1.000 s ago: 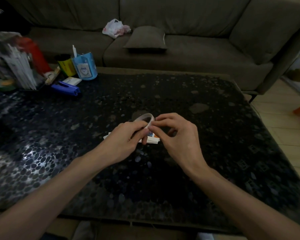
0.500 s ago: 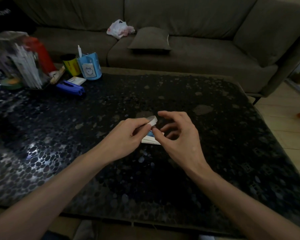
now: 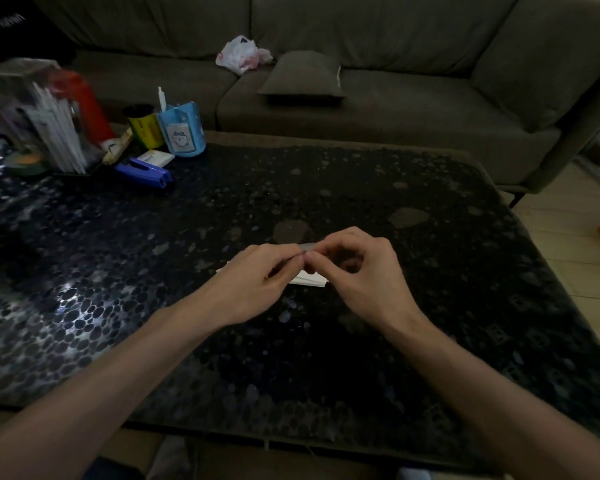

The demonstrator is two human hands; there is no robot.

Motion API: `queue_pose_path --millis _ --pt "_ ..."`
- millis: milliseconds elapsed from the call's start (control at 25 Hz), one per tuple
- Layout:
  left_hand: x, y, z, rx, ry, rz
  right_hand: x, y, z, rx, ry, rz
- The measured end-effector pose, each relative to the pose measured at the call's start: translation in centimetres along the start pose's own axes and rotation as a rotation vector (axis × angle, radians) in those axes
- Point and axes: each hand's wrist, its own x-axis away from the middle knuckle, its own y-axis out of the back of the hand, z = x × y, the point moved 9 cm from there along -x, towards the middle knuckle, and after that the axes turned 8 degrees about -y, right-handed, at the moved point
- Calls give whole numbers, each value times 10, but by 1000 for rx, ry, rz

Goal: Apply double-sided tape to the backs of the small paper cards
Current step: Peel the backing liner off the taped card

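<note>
My left hand (image 3: 257, 282) and my right hand (image 3: 364, 271) meet over the middle of the dark pebble-patterned table (image 3: 430, 306). Between their fingertips sits a small pale roll of double-sided tape (image 3: 307, 247), mostly hidden; my left hand grips it and my right thumb and forefinger pinch at its edge. Below the hands lies a small stack of white paper cards (image 3: 309, 280), with a corner also showing to the left of my left hand.
At the table's far left stand a blue pen holder (image 3: 182, 133), a yellow cup (image 3: 144, 128), a blue stapler (image 3: 144, 173), a clear box of white sticks (image 3: 49, 126) and a green tape roll (image 3: 26, 162). A sofa with a cushion (image 3: 303, 76) runs behind.
My right fingers, spread apart half a second ago, have closed back onto the tape at my left fingertips. The roll now shows much less between the hands.
</note>
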Motion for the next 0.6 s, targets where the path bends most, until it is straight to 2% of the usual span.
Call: queue_pose_path --millis 200,360,480,600 --pt "-5 -3 2 43 -6 -31 -1 -2 5 -7 57 20" --pt "-13 -9 3 365 20 -80 3 2 18 -2 169 -45" --pt "-15 -19 6 685 60 -91 1 9 14 -193 162 -57" --pt "-15 -19 10 827 65 -108 -2 2 2 -458 40 12"
